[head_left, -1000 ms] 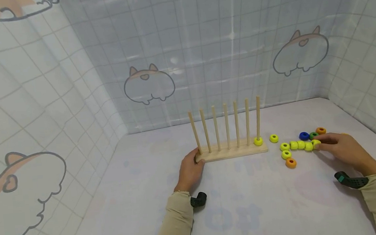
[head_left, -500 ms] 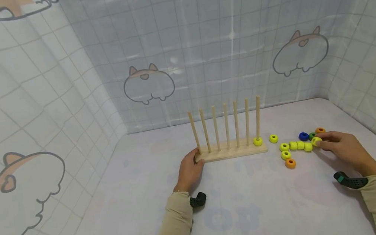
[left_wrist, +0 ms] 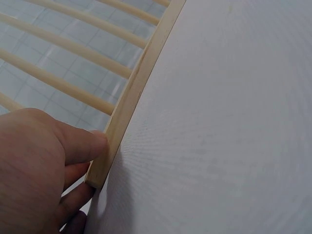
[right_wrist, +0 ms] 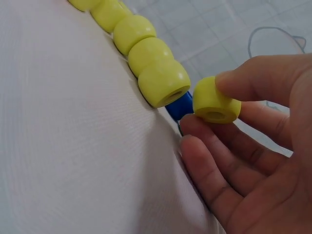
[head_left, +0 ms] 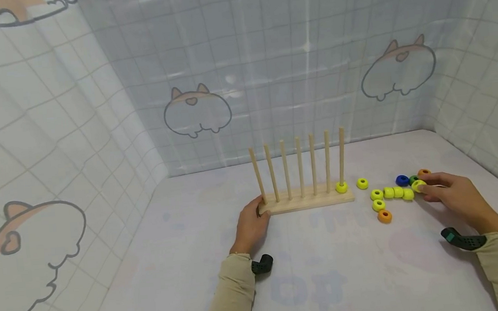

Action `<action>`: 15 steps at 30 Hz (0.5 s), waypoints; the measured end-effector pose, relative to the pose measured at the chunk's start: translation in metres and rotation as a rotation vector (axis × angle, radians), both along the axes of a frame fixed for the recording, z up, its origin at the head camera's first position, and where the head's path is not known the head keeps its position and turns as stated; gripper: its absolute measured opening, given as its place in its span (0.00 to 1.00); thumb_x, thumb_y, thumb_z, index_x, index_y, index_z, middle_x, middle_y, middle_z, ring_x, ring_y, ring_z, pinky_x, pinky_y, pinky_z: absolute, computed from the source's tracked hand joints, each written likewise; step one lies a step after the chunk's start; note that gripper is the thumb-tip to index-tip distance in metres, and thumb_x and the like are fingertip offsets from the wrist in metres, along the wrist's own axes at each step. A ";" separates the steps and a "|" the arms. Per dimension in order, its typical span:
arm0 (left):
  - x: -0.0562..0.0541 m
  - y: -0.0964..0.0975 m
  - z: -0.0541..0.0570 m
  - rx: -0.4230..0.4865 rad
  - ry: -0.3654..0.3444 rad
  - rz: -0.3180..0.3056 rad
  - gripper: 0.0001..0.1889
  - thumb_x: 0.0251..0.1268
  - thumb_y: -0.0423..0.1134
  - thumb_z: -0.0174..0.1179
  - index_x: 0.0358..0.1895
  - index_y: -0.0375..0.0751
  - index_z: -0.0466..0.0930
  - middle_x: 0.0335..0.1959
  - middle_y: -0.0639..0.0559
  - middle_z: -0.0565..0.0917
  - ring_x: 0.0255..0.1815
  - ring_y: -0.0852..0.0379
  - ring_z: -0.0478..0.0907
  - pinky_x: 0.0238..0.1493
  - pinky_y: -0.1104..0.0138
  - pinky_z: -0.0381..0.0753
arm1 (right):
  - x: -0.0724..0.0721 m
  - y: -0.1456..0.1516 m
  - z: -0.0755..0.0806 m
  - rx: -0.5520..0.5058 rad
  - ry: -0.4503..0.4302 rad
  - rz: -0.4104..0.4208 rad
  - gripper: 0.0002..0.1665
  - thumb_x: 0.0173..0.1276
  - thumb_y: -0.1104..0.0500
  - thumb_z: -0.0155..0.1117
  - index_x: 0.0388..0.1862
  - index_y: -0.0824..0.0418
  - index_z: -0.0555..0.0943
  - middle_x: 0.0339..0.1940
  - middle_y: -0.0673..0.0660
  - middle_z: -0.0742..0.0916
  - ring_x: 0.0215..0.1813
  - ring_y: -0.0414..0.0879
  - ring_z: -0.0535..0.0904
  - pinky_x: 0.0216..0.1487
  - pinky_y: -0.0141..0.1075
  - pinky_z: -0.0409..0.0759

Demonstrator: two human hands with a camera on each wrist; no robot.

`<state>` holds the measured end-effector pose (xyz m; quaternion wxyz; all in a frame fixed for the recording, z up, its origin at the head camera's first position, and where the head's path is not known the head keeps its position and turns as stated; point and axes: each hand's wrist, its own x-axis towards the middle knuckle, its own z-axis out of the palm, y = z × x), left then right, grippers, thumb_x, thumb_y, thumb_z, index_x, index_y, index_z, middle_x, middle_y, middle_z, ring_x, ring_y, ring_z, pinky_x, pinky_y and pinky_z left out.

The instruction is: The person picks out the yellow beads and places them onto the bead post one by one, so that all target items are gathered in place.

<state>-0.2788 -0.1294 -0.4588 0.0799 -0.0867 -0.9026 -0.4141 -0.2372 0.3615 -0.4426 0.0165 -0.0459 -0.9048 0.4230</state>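
Note:
At the middle of the head view stands a wooden peg rack (head_left: 306, 203), a flat base with several upright pegs. One yellow bead (head_left: 341, 187) sits at the foot of its rightmost peg. My left hand (head_left: 252, 227) grips the base's left end; in the left wrist view the thumb lies on the edge and fingers go round the end. On the right, my right hand (head_left: 464, 201) pinches another yellow bead (right_wrist: 207, 101), held slightly off the table and apart from a row of yellow beads (right_wrist: 151, 53) lying on their sides.
Loose yellow beads (head_left: 378, 205) and an orange bead (head_left: 384, 216) lie left of the right hand. Behind its fingertips are a blue bead (head_left: 402, 180), a partly hidden green bead (head_left: 413, 179) and an orange bead (head_left: 424, 173). A tiled-pattern sheet (head_left: 277, 74) rises behind the table.
The pinched yellow bead has come away from the right end of the row and up a little in my right hand. My left hand and the rack have stayed put.

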 end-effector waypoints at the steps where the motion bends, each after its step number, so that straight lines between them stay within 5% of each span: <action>1: 0.000 0.000 0.000 0.000 -0.001 0.000 0.28 0.72 0.36 0.60 0.72 0.35 0.68 0.68 0.40 0.74 0.71 0.45 0.68 0.70 0.54 0.67 | 0.000 0.000 0.000 -0.009 -0.005 0.003 0.46 0.75 0.35 0.53 0.72 0.72 0.66 0.67 0.74 0.71 0.39 0.29 0.80 0.45 0.41 0.78; 4: 0.001 0.001 0.001 0.003 -0.004 0.000 0.28 0.72 0.35 0.60 0.72 0.35 0.68 0.68 0.40 0.74 0.71 0.45 0.68 0.70 0.54 0.67 | 0.001 0.000 0.000 -0.029 -0.022 0.000 0.47 0.75 0.34 0.52 0.73 0.72 0.64 0.69 0.76 0.69 0.50 0.45 0.82 0.52 0.59 0.74; 8: 0.000 0.001 0.002 0.000 0.006 -0.004 0.28 0.71 0.36 0.60 0.72 0.34 0.68 0.68 0.40 0.74 0.71 0.44 0.68 0.70 0.54 0.67 | 0.001 0.000 0.000 -0.066 -0.022 -0.018 0.49 0.74 0.33 0.52 0.75 0.72 0.62 0.72 0.76 0.66 0.64 0.69 0.69 0.58 0.70 0.65; 15: 0.001 0.000 0.002 -0.015 0.019 -0.005 0.28 0.71 0.35 0.61 0.72 0.34 0.69 0.68 0.39 0.74 0.70 0.43 0.69 0.69 0.53 0.68 | 0.000 0.002 0.000 -0.056 0.002 -0.057 0.49 0.74 0.33 0.52 0.74 0.71 0.64 0.73 0.77 0.65 0.72 0.76 0.54 0.62 0.74 0.56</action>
